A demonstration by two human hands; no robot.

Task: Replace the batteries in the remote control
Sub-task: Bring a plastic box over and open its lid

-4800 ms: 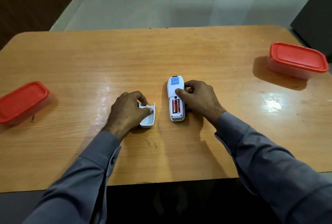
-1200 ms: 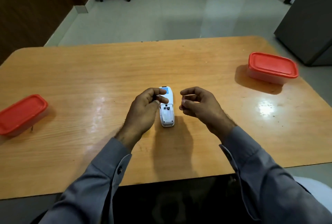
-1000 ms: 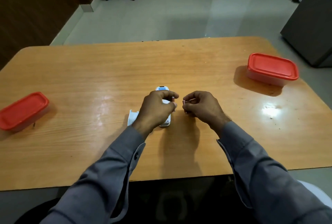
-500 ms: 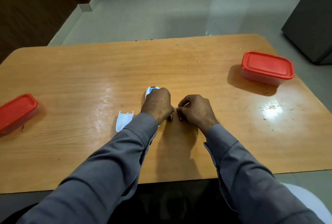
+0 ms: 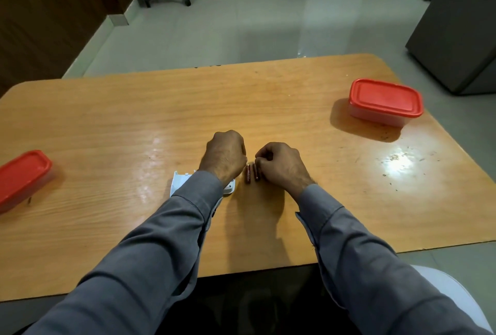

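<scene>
- Left hand (image 5: 225, 156) curls over the remote control (image 5: 229, 188), hiding most of it; grasp unclear
- Right hand (image 5: 279, 164) fingers curled at two batteries (image 5: 251, 172) lying on the table (image 5: 268, 98); pinch unclear
- Battery cover (image 5: 178, 182) under left sleeve; red-lidded containers (image 5: 385, 101) at both edges

Two small cylindrical batteries (image 5: 251, 172) lay side by side on the wooden desk (image 5: 268, 98) between the hands — the white plastic battery cover (image 5: 179, 181) to their left, red-lidded plastic containers (image 5: 384, 101) at both far sides.
</scene>
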